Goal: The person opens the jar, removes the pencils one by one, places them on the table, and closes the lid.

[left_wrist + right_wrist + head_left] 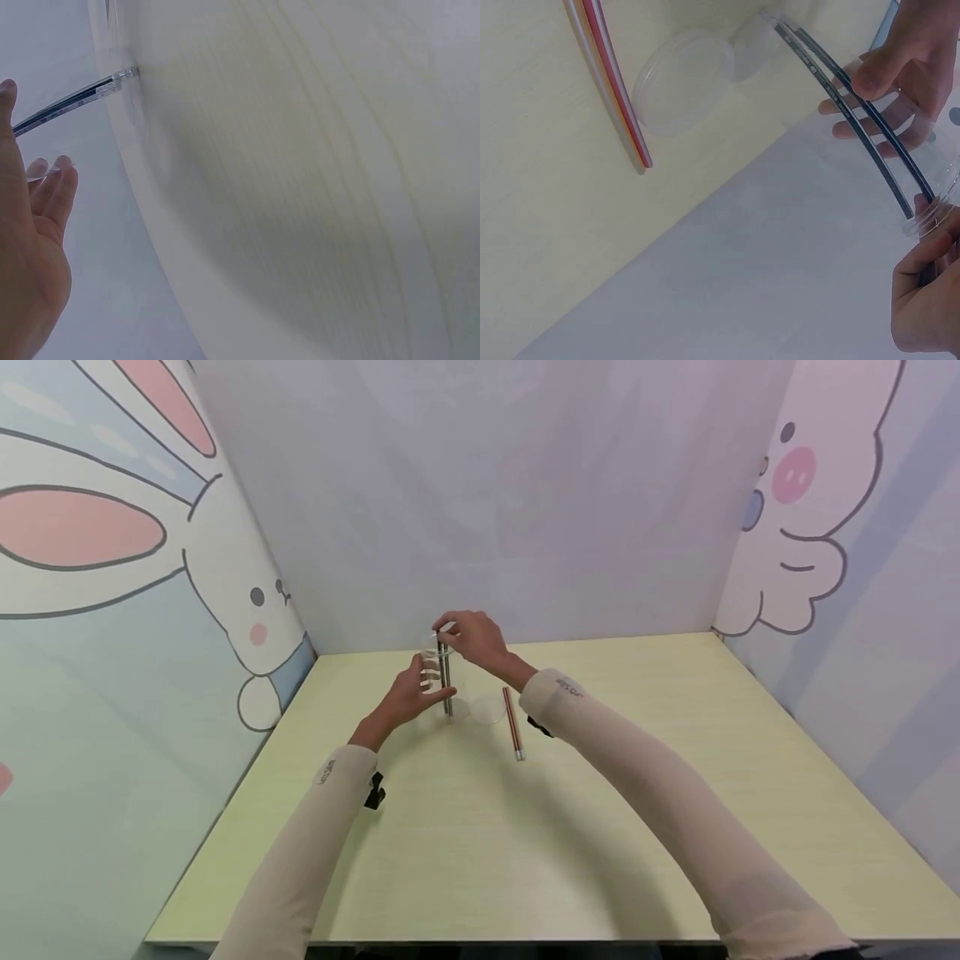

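While the left hand [408, 697] curves its thumb and fingers around a clear plastic cylinder [937, 161], the right hand [476, 639] is up at the mouth, pinching the top ends of the slim dark pencils [442, 668] that stand inside. From where I am, the left fingers show straight through the wall, and I can't tell whether the base touches the counter [420, 860] or hangs just above it.

I'd judge the cylinder very light, springy and a bit slippery: thin enough to dent under a hard squeeze, and easily tipped by the long pencils leaning in it. A loose, wide hold around the middle, where the left hand already is, should steady it best, keeping pressure off the rim below the right fingers. The pencils look stiff, light and smooth, with small print on the barrel; their upper ends offer the handiest grip, though the points or leads could snap if dropped hard.

Just to the right of the left hand, on the near side of the right, a clear round lid [686, 82] lies flat; being thin, it is best lifted by its edge. Beside it, near the right wrist, two red-toned pencils [513, 723] rest together, easiest to take mid-barrel
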Demonstrator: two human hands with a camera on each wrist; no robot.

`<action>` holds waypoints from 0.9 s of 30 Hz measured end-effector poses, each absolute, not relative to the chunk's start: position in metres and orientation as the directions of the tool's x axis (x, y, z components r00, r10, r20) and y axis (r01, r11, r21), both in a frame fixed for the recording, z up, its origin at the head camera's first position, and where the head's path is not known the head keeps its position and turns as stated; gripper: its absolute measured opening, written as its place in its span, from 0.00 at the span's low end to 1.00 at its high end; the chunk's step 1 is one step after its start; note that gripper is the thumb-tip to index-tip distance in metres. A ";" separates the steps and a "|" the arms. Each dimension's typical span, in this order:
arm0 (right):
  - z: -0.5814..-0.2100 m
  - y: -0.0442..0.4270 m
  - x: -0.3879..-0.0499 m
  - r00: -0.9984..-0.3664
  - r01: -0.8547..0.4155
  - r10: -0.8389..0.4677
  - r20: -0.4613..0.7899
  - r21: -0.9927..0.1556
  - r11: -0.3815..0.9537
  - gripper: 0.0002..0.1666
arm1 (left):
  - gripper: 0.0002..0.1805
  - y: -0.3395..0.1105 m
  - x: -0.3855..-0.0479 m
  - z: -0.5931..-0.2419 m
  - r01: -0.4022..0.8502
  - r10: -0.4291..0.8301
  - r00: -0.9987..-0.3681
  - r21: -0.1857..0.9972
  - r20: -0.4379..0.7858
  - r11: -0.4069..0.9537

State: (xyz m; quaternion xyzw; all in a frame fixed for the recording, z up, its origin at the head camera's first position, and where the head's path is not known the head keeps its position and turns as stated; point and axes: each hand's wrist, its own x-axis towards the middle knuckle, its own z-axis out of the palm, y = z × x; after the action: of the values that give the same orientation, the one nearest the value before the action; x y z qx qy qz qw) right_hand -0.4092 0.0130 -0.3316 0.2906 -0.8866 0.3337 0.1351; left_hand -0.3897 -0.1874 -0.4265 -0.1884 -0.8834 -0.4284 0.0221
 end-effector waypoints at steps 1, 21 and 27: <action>-0.331 0.014 -0.410 -0.790 -0.610 -0.419 0.447 -0.511 0.605 0.12 | 0.42 -0.187 -0.390 -0.427 0.350 0.314 -0.928 0.749 0.198 0.563; -0.296 0.025 -0.414 -0.741 -0.659 -0.352 0.572 -0.519 0.544 0.15 | 0.42 -0.185 -0.392 -0.428 0.334 0.302 -0.934 0.761 0.189 0.557; -0.284 0.028 -0.414 -0.745 -0.654 -0.339 0.575 -0.526 0.544 0.15 | 0.42 -0.185 -0.392 -0.428 0.335 0.306 -0.933 0.761 0.188 0.556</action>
State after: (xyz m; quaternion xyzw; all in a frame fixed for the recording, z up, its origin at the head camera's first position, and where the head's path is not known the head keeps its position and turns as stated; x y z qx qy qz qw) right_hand -0.4145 0.0279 -0.2844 0.2909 -0.8537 0.3788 0.2075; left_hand -0.3919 -0.1854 -0.4279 -0.1817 -0.8819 -0.4348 0.0167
